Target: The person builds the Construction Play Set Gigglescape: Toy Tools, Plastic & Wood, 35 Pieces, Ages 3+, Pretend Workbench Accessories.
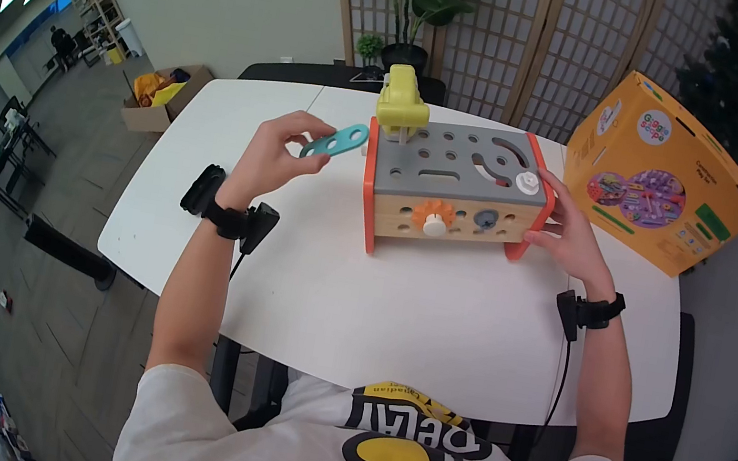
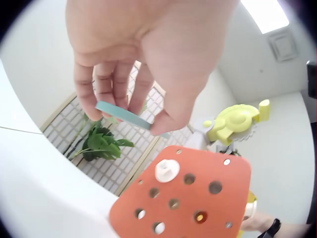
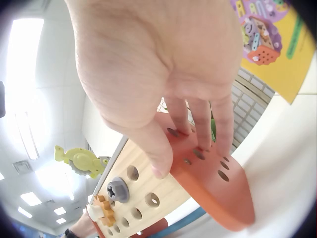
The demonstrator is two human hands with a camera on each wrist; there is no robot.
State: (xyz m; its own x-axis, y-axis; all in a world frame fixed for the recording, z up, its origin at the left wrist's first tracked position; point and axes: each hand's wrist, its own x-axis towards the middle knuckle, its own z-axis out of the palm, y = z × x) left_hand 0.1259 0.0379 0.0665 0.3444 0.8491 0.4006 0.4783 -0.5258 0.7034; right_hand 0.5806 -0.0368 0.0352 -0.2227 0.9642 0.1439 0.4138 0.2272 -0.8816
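My left hand (image 1: 272, 157) pinches a teal strip with round holes (image 1: 337, 141) between thumb and fingers, above the table beside the toy workbench (image 1: 437, 166). Thumb and fingers of my right hand (image 1: 572, 241) grip the workbench's right red side panel (image 3: 213, 191). In the right wrist view the thumb lies at the panel's front edge and the fingertips press its outer face. An orange gear (image 1: 423, 208) with a white knob and a grey screw (image 1: 486, 219) sit on the wooden front. A yellow toy saw (image 1: 401, 100) stands on the grey top's left end.
A large orange toy box (image 1: 658, 170) stands at the table's right. Behind the white table (image 1: 395, 312) are a potted plant (image 1: 405, 53) and a folding screen. An open cardboard box (image 1: 148, 115) lies beyond the left edge. Another white knob (image 2: 167, 170) sits on the workbench's left panel.
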